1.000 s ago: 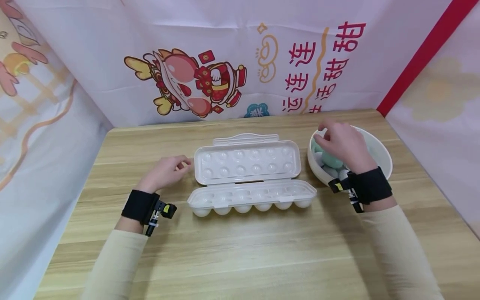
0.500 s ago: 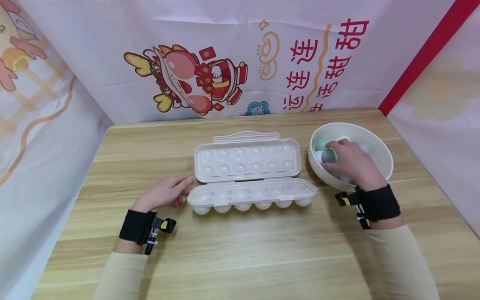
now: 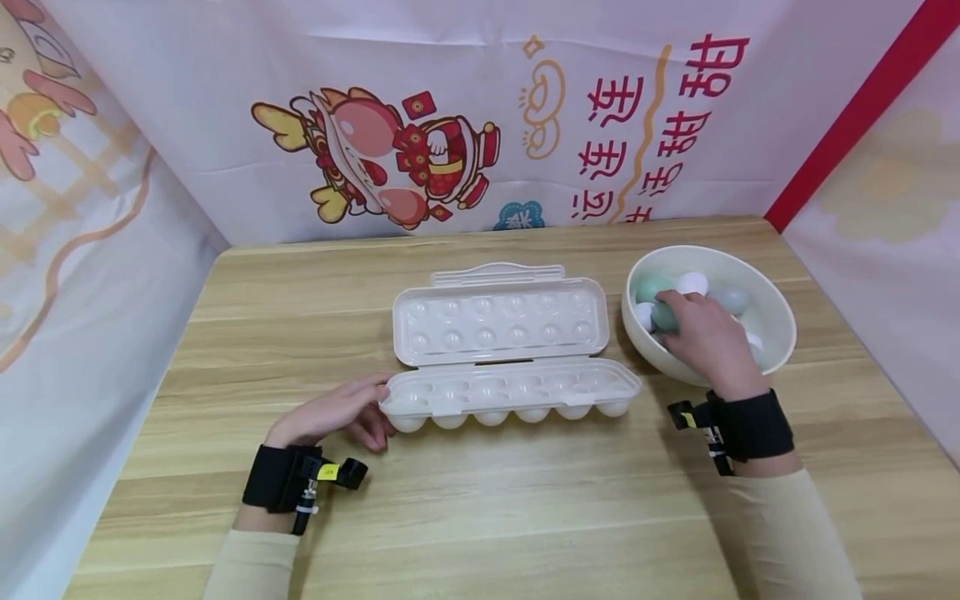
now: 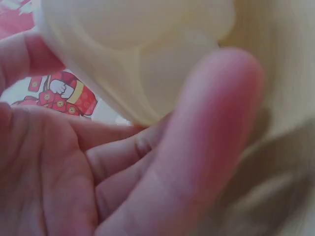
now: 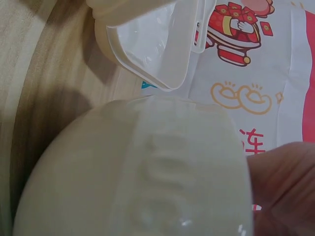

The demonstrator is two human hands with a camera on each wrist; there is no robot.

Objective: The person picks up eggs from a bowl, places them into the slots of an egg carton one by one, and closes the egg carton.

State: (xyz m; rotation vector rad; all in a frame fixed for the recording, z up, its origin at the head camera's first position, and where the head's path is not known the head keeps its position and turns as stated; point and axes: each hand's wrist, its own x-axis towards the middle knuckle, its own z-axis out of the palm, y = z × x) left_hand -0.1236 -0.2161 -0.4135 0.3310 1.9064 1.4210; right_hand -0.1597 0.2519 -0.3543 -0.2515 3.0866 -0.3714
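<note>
A white plastic egg box (image 3: 500, 325) lies open mid-table, its lid leaning back and its tray (image 3: 510, 387) toward me. My left hand (image 3: 337, 412) holds the tray's left end, one finger over the rim and the others below it. In the left wrist view the thumb (image 4: 216, 123) overlaps the tray's cupped underside (image 4: 157, 64). Inside the cream bowl (image 3: 776, 325), the fingers of my right hand (image 3: 708, 337) grip a dark green egg (image 3: 663, 317). From the right wrist, the bowl's outer wall (image 5: 123, 172) hides that egg and most of the hand.
More eggs lie in the bowl: a light green egg (image 3: 654, 287), a white egg (image 3: 692, 283) and a grey-green egg (image 3: 731, 298) among them. The wooden table (image 3: 495, 508) meets a printed cloth backdrop (image 3: 360, 50) at its far edge.
My left hand has come toward me, from beside the lid to the tray's left end, and taken hold there. My right hand has lowered into the bowl and its fingers have closed on the dark green egg.
</note>
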